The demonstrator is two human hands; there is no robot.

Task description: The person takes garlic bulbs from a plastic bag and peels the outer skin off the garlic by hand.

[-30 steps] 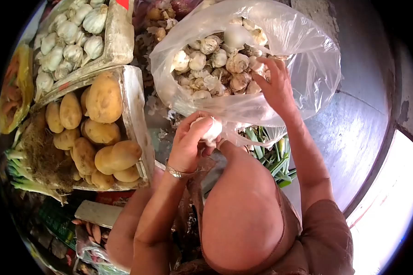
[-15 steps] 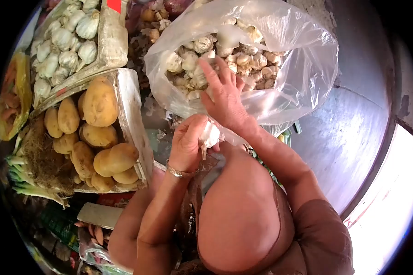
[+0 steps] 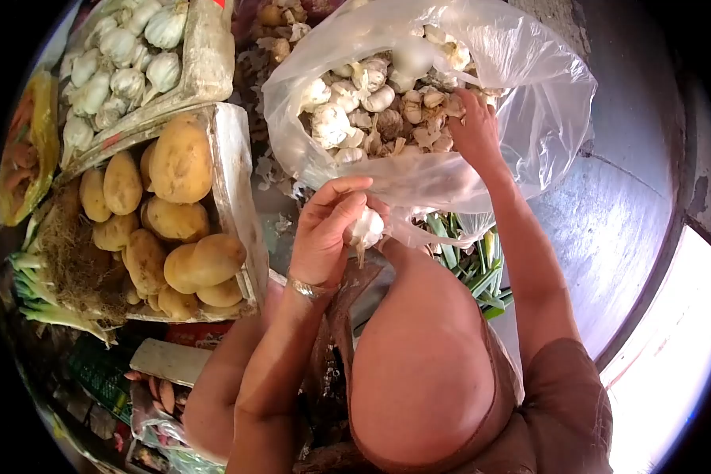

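Observation:
My left hand (image 3: 324,233), with a bracelet at the wrist, is closed around a white garlic bulb (image 3: 365,227) above my knee. Its index finger points out past the bulb. Inside the large clear plastic bag (image 3: 557,103), my right hand (image 3: 475,133) is at the right side of a heap of garlic bulbs (image 3: 379,99). Its fingers bend around a bulb (image 3: 454,105) there, and some fingertips are hidden. Loose papery skins lie among the bulbs in the bag.
To the left stand a box of potatoes (image 3: 178,220) and a foam box (image 3: 208,59) of white garlic. Green onions (image 3: 43,296) with roots lie beside the potatoes. Green leaves (image 3: 486,276) show below the bag. A grey metal surface (image 3: 624,229) is on the right.
My right hand has moved right across the garlic heap, from its middle to its right side. The left hand still holds its bulb, with the index finger now straighter. The whole view has shifted slightly.

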